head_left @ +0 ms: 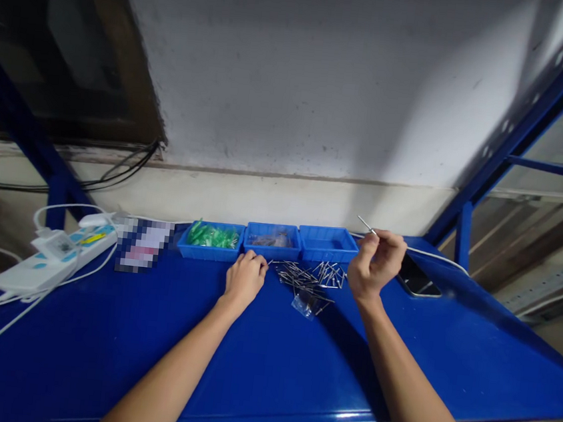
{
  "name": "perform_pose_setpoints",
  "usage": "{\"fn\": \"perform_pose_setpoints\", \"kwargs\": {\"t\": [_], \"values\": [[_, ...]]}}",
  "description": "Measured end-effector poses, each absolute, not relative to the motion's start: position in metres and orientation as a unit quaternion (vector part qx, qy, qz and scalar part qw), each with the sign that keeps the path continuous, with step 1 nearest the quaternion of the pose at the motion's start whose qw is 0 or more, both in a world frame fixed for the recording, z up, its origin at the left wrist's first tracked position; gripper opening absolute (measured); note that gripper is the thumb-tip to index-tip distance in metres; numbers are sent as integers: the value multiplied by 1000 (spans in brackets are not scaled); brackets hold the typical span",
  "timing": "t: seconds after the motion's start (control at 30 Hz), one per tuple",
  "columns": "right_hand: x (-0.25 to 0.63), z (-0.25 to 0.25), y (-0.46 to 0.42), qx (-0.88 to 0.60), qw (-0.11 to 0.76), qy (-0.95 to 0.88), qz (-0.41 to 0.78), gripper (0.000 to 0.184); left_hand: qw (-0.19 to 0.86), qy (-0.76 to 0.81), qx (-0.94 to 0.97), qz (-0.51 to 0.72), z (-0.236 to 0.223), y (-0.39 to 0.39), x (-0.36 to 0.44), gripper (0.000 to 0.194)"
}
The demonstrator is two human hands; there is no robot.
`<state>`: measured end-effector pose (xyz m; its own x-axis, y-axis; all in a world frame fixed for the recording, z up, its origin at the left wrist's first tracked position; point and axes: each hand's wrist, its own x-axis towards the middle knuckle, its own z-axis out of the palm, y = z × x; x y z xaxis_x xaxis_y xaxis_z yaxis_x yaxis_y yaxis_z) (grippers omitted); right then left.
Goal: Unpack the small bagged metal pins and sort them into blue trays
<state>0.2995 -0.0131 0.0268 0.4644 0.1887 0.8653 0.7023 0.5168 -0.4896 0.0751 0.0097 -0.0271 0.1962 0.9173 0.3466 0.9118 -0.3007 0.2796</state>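
Note:
My right hand (pixel 376 265) is raised over the right side of the pile, pinching a thin silvery rivet (pixel 366 224) that points up and to the left. My left hand (pixel 245 276) rests low in front of the middle bin, left of the pile. Its fingers are curled together, and whatever they hold is hidden. Between the hands lies a loose pile of thin metal rivets (pixel 299 277), with a small clear plastic bag (pixel 304 303) at its near edge.
Three blue bins line the wall: one with green packets (pixel 212 236), one with clear bags (pixel 273 239), and a right-hand bin (pixel 329 237). A phone (pixel 419 279) lies right. A white power strip (pixel 62 258) with cables and a blurred item (pixel 144 247) are left.

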Motion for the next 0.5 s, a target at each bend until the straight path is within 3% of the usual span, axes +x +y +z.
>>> {"fn": "perform_pose_setpoints", "kwargs": {"t": [0.4,0.5], "values": [[297,27,-5,-442,718,-488,-225,10,74,508,777,364,-32,13,72,13],[300,29,-1,-492,664,-506,-248,10,88,470,779,406,-34,13,75,15]]}}
